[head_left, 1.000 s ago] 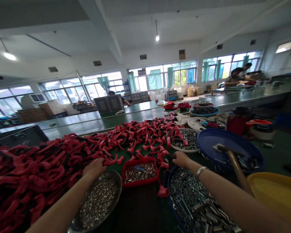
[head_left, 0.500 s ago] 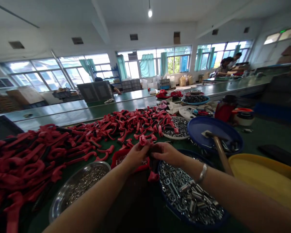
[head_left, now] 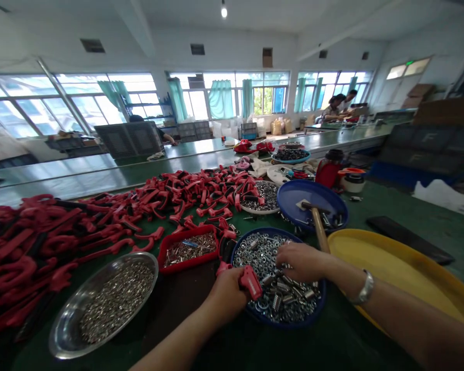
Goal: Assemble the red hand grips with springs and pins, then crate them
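Observation:
My left hand (head_left: 229, 292) is wrapped round a red plastic handle (head_left: 250, 283) with a black section, held over the left rim of a blue bowl (head_left: 320, 309). Nuts, washers and metal springs (head_left: 276, 301) fill that bowl. Over its right side, my right hand (head_left: 300, 262) reaches down with curled fingers at the small metal parts; what its fingertips hold, if anything, is hidden. Left of my left hand stands a red tray (head_left: 160, 257) of small screws or pins. A steel bowl (head_left: 58, 330) of tiny metal pieces is farther left.
A heap of red and black handles (head_left: 100, 221) covers the left and middle of the green table. A hammer (head_left: 319, 229) leans on a blue plate (head_left: 294, 193); a yellow tray (head_left: 355, 252) lies right. Other people (head_left: 334, 111) sit at a far bench.
Both hands were together near the red tray. My right hand has moved right and down into the blue bowl, while my left has lowered with the handle. The view has shifted right.

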A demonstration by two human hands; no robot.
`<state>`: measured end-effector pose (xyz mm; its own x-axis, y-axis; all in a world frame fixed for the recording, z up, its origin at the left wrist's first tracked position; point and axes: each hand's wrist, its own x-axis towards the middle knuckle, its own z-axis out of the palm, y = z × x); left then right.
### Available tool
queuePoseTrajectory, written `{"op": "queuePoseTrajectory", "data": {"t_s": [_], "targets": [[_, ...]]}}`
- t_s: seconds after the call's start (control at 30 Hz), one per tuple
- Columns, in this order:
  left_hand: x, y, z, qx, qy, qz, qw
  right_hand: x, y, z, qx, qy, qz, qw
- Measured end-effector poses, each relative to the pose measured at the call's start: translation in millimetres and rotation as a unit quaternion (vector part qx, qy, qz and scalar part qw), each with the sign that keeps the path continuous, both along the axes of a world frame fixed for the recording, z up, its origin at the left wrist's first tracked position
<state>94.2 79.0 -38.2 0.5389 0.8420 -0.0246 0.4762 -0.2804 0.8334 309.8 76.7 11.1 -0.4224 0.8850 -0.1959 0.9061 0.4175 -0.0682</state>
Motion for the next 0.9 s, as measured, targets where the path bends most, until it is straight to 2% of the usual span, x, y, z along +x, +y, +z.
{"op": "queuePoseTrajectory", "data": {"t_s": [0.1,0.2,0.3,0.4,0.43,0.5,0.57,0.6,0.7,0.73,0.8,0.9], "targets": [[20.8,2.1,5.3,0.108,0.144,-0.016,0.984,-0.5,-14.1,-0.7,0.021,-0.018,0.011,1.000],[37.5,2.4,11.0,0.143,0.222,-0.029,0.964,0.6,-22.0,-9.3,0.075,0.028,-0.037,0.996],[41.2,-0.1,13.0,0.144,0.228,-0.055,0.961,8.1,-22.9,-17.6,0.115,0.107,-0.100,0.983],[35.2,4.9,14.7,0.100,0.219,-0.106,0.965,18.9,-20.3,-20.7,0.147,0.189,-0.171,0.956],[33.8,9.8,15.7,0.083,0.211,-0.110,0.968,21.8,-19.4,-20.8,0.150,0.225,-0.189,0.944],[35.0,23.1,17.7,0.076,0.198,-0.078,0.974,25.1,-18.8,-20.5,0.141,0.290,-0.207,0.924],[42.7,37.1,18.6,0.102,0.201,-0.023,0.974,24.5,-21.2,-20.3,0.109,0.375,-0.224,0.893],[48.4,42.5,18.2,0.114,0.207,-0.002,0.972,23.0,-24.0,-20.3,0.079,0.436,-0.238,0.864],[66.6,49.1,14.2,0.123,0.215,0.023,0.969,17.8,-37.7,-21.8,-0.028,0.621,-0.266,0.736],[70.9,48.8,12.3,0.121,0.212,0.028,0.969,16.6,-43.4,-22.7,-0.050,0.658,-0.266,0.703],[75.0,47.4,8.8,0.110,0.197,0.041,0.973,16.1,-54.9,-25.2,-0.054,0.679,-0.266,0.682],[70.6,48.0,7.0,0.075,0.141,0.058,0.985,19.5,-68.9,-28.5,-0.019,0.674,-0.272,0.687]]}}
